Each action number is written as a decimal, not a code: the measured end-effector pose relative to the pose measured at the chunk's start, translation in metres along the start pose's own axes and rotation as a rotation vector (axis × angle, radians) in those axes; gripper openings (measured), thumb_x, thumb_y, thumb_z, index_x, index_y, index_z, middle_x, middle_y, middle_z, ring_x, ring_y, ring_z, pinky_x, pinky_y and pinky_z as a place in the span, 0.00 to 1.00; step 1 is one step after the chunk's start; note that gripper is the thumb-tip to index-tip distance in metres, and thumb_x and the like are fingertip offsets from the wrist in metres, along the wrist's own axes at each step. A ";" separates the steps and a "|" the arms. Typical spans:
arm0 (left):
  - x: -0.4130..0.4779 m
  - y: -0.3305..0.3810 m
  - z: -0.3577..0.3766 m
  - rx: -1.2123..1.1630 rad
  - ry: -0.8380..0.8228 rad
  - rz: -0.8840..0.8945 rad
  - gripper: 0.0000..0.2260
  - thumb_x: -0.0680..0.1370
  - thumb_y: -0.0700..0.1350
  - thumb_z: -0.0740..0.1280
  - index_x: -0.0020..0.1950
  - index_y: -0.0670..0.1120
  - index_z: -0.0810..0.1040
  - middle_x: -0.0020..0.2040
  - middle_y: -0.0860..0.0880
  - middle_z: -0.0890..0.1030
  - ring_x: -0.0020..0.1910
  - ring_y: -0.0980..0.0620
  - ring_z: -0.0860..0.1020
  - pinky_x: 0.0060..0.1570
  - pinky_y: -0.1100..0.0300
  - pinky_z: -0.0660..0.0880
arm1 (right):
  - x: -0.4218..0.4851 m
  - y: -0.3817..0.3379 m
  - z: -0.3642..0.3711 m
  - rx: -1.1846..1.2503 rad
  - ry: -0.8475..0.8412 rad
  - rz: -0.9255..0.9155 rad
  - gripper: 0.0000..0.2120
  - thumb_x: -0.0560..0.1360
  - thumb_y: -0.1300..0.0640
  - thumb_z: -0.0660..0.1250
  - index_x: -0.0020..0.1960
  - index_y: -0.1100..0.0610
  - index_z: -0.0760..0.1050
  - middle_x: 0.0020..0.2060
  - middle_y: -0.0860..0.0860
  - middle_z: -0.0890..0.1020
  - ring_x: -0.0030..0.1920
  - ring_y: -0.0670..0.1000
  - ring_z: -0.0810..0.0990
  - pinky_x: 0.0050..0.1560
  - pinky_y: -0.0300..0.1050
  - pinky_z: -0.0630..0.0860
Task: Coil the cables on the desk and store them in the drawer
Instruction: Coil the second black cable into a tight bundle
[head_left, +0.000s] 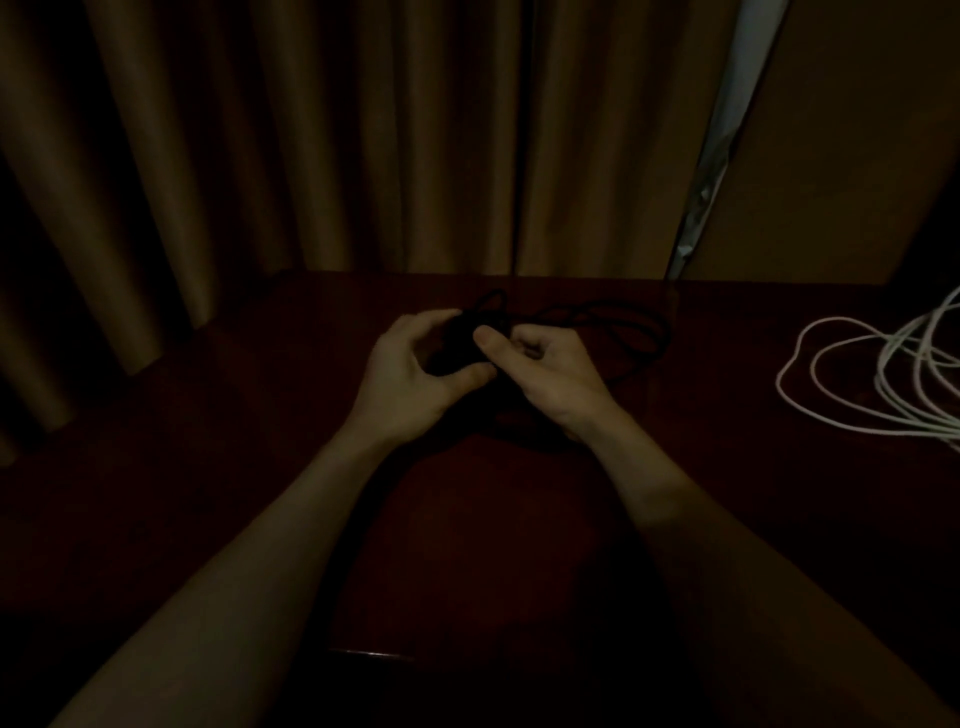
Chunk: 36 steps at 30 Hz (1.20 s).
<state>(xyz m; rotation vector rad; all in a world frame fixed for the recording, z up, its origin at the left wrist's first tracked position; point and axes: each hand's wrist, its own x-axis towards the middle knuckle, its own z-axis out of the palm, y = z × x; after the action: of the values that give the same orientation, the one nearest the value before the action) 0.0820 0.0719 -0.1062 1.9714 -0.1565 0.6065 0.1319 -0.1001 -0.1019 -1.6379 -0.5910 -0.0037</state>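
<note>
A black cable (613, 325) lies in loose loops on the dark wooden desk (493, 519), near its far edge. My left hand (410, 374) grips a bunched dark part of that cable, thumb below and fingers curled over it. My right hand (545, 369) pinches the same cable right beside the left hand, its thumb pressed on top. The rest of the black cable trails off to the right of my hands. A white cable (852, 379) lies uncoiled in wide loops at the desk's right edge. The scene is very dim and no drawer shows.
Brown curtains (311, 135) hang directly behind the desk. A pale wall panel (857, 130) stands at the back right, with a bright gap (722, 145) beside it. The desk's near edge (374, 653) is just below my forearms.
</note>
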 end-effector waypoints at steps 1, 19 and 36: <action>0.000 0.001 0.000 -0.051 -0.012 -0.009 0.21 0.73 0.47 0.80 0.66 0.50 0.82 0.61 0.53 0.84 0.61 0.58 0.82 0.61 0.59 0.79 | 0.000 0.000 -0.001 0.016 -0.013 0.003 0.22 0.78 0.46 0.73 0.32 0.56 0.71 0.27 0.48 0.73 0.29 0.45 0.72 0.30 0.40 0.68; 0.006 0.017 -0.005 -0.646 -0.104 -0.380 0.10 0.83 0.48 0.66 0.58 0.43 0.80 0.48 0.44 0.87 0.43 0.48 0.85 0.43 0.58 0.80 | 0.005 0.001 -0.004 0.133 -0.090 0.119 0.16 0.80 0.45 0.69 0.45 0.57 0.74 0.34 0.48 0.80 0.34 0.46 0.78 0.39 0.41 0.75; -0.003 0.004 0.007 0.265 0.112 0.109 0.28 0.73 0.54 0.79 0.68 0.46 0.76 0.53 0.60 0.79 0.48 0.67 0.77 0.45 0.80 0.71 | 0.005 0.003 0.002 0.075 0.009 0.070 0.22 0.74 0.41 0.75 0.45 0.61 0.76 0.37 0.60 0.78 0.38 0.58 0.76 0.41 0.54 0.73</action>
<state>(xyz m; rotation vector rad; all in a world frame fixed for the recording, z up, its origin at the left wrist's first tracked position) 0.0800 0.0633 -0.1067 2.1869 -0.1193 0.8427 0.1364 -0.0962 -0.1037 -1.5838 -0.5208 0.0620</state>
